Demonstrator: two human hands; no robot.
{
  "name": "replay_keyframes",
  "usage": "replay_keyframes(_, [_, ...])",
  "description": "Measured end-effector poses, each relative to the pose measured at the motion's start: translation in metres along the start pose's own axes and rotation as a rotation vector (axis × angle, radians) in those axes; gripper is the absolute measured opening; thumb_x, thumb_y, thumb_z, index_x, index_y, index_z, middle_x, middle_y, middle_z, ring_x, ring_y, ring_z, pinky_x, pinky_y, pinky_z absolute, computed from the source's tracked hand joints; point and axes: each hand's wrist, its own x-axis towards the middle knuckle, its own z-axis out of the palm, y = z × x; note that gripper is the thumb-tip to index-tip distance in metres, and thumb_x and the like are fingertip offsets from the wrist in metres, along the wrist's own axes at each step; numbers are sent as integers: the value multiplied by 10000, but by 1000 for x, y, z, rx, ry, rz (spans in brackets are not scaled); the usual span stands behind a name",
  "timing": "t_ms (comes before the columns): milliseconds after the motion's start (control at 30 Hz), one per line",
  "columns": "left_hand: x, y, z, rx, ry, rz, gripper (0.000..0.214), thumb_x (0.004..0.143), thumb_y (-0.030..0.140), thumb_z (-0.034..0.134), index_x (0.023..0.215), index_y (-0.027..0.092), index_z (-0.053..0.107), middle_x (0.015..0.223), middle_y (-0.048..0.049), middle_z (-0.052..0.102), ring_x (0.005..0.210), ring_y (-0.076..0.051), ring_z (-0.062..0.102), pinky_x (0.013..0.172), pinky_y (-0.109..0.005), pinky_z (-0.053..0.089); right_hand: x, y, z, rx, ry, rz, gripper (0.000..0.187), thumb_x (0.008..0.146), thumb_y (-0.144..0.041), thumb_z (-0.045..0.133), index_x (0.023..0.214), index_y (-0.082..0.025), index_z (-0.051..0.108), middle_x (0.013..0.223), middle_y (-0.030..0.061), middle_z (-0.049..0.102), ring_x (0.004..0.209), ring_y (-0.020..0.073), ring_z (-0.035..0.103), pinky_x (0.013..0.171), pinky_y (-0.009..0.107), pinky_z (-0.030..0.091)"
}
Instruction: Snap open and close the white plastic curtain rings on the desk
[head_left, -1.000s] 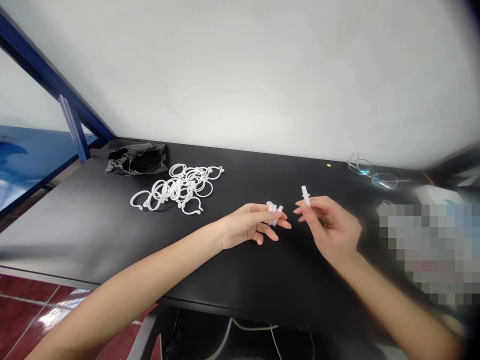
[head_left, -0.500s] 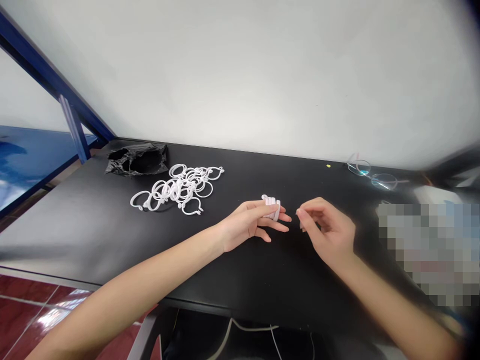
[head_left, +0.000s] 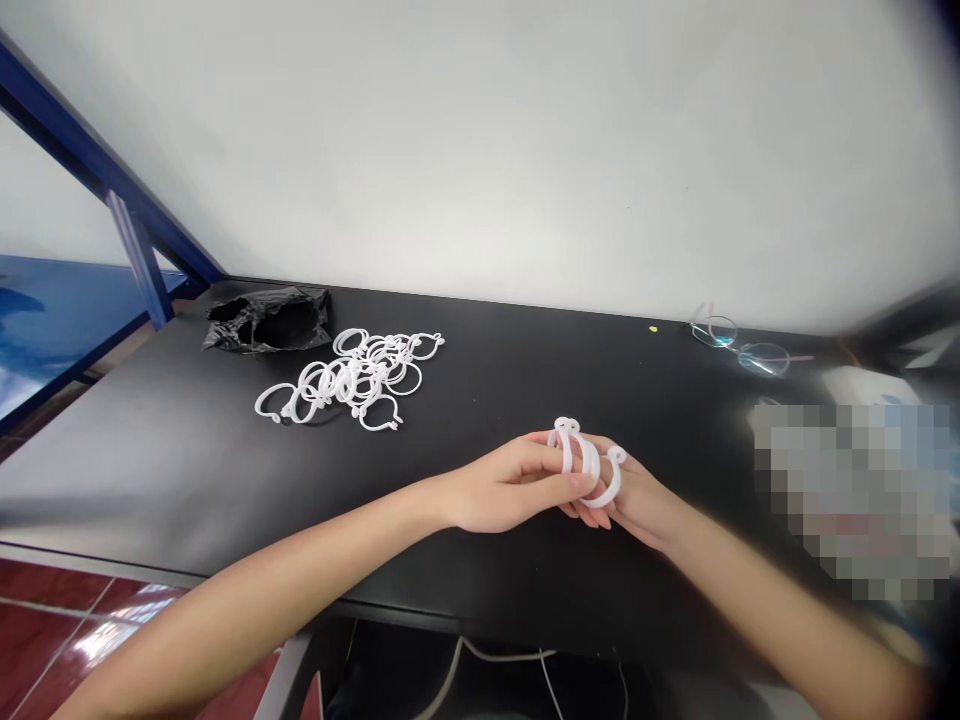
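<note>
Both my hands meet above the black table, right of its middle. My left hand [head_left: 510, 488] has its thumb pressed on a few white plastic curtain rings [head_left: 591, 462], each with a small eyelet. From the other side my right hand [head_left: 637, 490] closes in at the same rings, its fingers partly hidden behind them and my left hand. One curtain ring [head_left: 613, 485] sits nearest the right hand's knuckles. Farther left lies a loose pile of similar rings [head_left: 349, 380].
A crumpled black plastic bag [head_left: 270, 320] lies open at the back left of the table [head_left: 225, 470]. Eyeglasses [head_left: 739, 345] rest at the back right, with a small yellow bit [head_left: 653, 329] nearby. A pixelated item [head_left: 855, 500] occupies the right side.
My right hand, apart from the left before with its fingertips pinched, has come left to meet it. The rings have spread from a tight stack and now lie between both hands.
</note>
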Motion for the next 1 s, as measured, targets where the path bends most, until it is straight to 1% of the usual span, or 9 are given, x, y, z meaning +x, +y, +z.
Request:
replay_keyframes(133, [0,1,2,69,15,122,119,910,222,597,910,130,671,969,-78,638,921,-175,644,921,-361,555,-1,-1,1,26,-6,28,433,829,-500,649,1154,-217,695,777,41,685,710,172,654,638,284,547])
replay_keyframes(233, [1,1,1,182,19,151,118,903,155,573,850,124,674,945,-77,652,919,-174,636,895,-345,556,-2,-5,5,-46,15,1,415,898,-515,552,1165,-230,692,993,84,724,952,230,686,853,370,557])
replay_keyframes(333, [0,-4,-1,192,5,98,57,861,167,641,872,129,682,909,-65,675,902,-175,651,907,-349,549,-3,-5,7,-199,71,-143,408,895,-440,576,1259,-263,629,1224,86,678,1124,266,644,977,444,512])
replay_keyframes(433, [-1,-10,-3,176,-27,72,68,827,191,691,846,126,684,875,-59,680,873,-169,655,896,-340,552,-5,0,3,-400,112,-295,388,905,-318,540,1284,-271,604,1307,78,637,1195,276,604,1005,476,495])
replay_keyframes(567, [0,-13,-6,102,-29,2,221,885,330,640,816,123,669,785,-50,664,763,-146,651,811,-319,565,-6,5,-3,-674,155,-480,383,876,-198,528,1241,-263,623,1171,78,680,1067,263,644,908,445,538])
replay_keyframes(667, [2,-9,-10,-13,-33,-68,347,873,449,637,771,119,661,720,-41,654,695,-141,651,781,-323,565,-6,-1,-5,-777,224,-553,242,856,-151,561,1046,-243,679,997,57,690,896,221,646,784,366,538])
replay_keyframes(800, [1,0,-15,-80,-52,-96,316,888,400,639,738,124,676,690,-35,666,689,-144,663,788,-318,557,-6,-11,-3,-518,178,-379,52,817,-174,637,852,-211,649,823,15,635,680,141,598,569,250,482])
replay_keyframes(933, [-1,3,-18,-138,-116,-97,247,903,300,631,742,118,671,669,-23,673,583,-110,645,741,-288,555,-6,-14,-3,-182,-6,-179,173,752,-250,728,837,-191,590,708,-23,592,495,73,505,404,181,372])
replay_keyframes(1000, [-1,2,-18,-166,-79,-104,181,870,269,672,782,111,664,663,-14,671,548,-98,635,694,-270,553,-5,-12,-3,-103,-51,-113,237,732,-278,760,841,-187,571,679,-23,594,470,71,501,354,158,309])
